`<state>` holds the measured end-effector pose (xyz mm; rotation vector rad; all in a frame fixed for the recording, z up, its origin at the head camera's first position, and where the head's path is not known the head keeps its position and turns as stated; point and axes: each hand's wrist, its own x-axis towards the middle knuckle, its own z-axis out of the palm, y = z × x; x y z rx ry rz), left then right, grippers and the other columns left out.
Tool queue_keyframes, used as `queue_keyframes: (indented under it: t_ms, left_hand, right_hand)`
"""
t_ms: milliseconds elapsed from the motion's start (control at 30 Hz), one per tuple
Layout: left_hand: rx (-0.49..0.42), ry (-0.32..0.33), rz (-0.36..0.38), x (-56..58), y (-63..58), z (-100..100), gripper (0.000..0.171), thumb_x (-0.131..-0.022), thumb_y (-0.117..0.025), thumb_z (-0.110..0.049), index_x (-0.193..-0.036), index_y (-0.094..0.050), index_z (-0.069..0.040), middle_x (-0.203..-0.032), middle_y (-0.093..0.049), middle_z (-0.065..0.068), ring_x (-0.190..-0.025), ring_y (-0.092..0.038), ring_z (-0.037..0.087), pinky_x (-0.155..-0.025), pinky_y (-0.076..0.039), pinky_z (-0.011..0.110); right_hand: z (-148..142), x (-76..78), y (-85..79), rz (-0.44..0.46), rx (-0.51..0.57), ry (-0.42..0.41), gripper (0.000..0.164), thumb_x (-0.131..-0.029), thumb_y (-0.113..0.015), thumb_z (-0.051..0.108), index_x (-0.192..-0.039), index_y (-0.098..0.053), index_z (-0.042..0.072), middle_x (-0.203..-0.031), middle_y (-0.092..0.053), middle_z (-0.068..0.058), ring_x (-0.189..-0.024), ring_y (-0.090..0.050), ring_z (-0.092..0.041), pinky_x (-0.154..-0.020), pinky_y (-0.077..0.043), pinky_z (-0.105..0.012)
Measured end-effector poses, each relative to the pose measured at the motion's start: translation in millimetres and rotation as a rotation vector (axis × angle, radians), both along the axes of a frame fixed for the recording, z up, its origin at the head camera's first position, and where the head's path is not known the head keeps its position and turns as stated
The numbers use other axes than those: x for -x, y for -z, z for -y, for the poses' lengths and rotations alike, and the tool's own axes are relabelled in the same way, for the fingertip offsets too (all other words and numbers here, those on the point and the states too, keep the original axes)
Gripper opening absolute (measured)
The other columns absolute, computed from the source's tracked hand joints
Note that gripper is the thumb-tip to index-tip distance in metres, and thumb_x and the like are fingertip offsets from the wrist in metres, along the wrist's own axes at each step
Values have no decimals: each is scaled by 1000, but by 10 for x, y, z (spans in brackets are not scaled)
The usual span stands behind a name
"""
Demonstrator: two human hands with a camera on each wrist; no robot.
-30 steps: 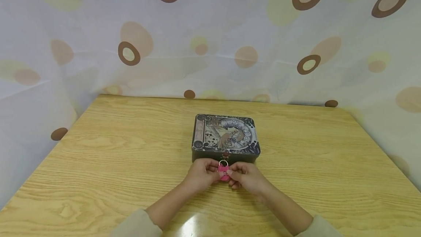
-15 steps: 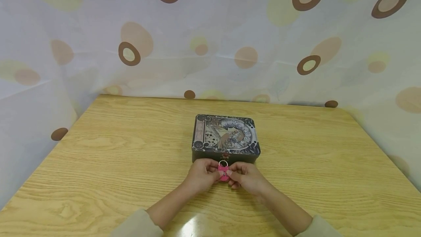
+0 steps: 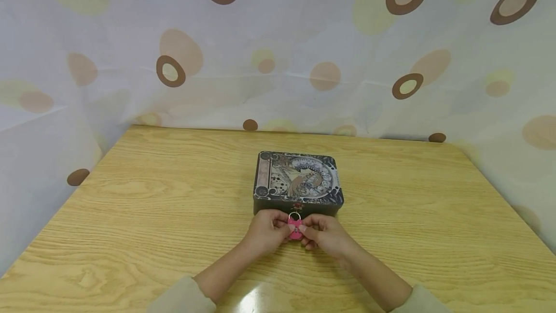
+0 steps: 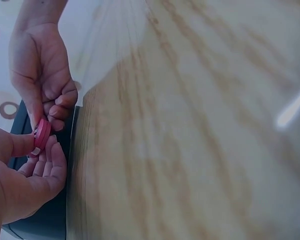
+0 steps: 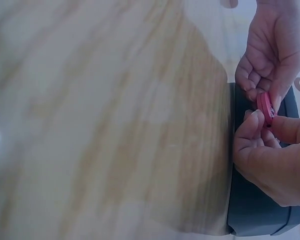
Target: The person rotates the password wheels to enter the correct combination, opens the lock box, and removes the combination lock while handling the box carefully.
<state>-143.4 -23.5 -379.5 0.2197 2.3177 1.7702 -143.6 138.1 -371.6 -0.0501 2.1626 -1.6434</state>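
A pink combination padlock [image 3: 296, 234] with a silver shackle hangs at the red clasp [image 3: 297, 205] on the front of a dark tin box [image 3: 299, 177]. The box lid is closed and printed with an ornate figure. My left hand [image 3: 267, 230] pinches the padlock from the left, thumb on its face by the number dials. From the other side my right hand [image 3: 327, 235] grips it as well, its thumb tip beside the dials. Both wrist views show the padlock edge-on, [image 4: 42, 134] between the two hands, with fingers curled behind its body.
The box stands on a wood-grain table [image 3: 173, 197], which shows a bright glare spot near its front edge. A pale curtain [image 3: 278, 52] with brown and yellow ovals hangs behind and along both sides of the table.
Both hands keep their hold on the padlock and stay in nearly the same place. Only slight movement of the thumbs over the dials shows. The box has not moved.
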Motion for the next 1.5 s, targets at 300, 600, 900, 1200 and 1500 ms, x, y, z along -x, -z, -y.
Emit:
queue_keyframes:
  t_ms: [300,600,900,1200,1500]
  left_hand:
    - [-14,6,15,7,2,2,15,-84,-58,2,-92,-62,14,-77,-66,21,-59,-59,11,-57,-56,24]
    - [-21,12,25,15,0,16,20,-89,-55,-1,-99,-60,15,-84,-66,22,-61,-61,13,-59,-57,26]
    - [-74,11,67,13,-7,18,22,-82,-60,3,-100,-59,16,-86,-66,23,-66,-63,14,-64,-58,28]
    - [-42,13,56,11,-5,11,23,-79,-63,4,-99,-60,15,-83,-66,20,-66,-61,12,-63,-57,26]
    - [3,-6,8,-5,-11,4,20,-80,-64,2,-96,-62,13,-79,-67,19,-63,-61,13,-59,-56,24]
  right_hand:
    - [4,1,-3,1,12,-4,18,-92,-50,5,-97,-54,-12,-71,-57,3,-64,-54,-6,-61,-51,-19]
    - [8,6,4,15,15,10,18,-92,-50,6,-97,-55,-11,-71,-57,2,-64,-53,-7,-61,-51,-19]
    - [2,0,2,9,12,4,19,-92,-50,6,-97,-55,-11,-70,-57,3,-64,-54,-6,-61,-51,-19]
    - [4,1,3,12,15,0,19,-92,-50,6,-98,-55,-11,-72,-58,3,-65,-54,-7,-61,-51,-19]
    - [8,2,9,11,28,-1,18,-92,-50,4,-99,-54,-12,-72,-57,4,-64,-54,-6,-60,-50,-18]
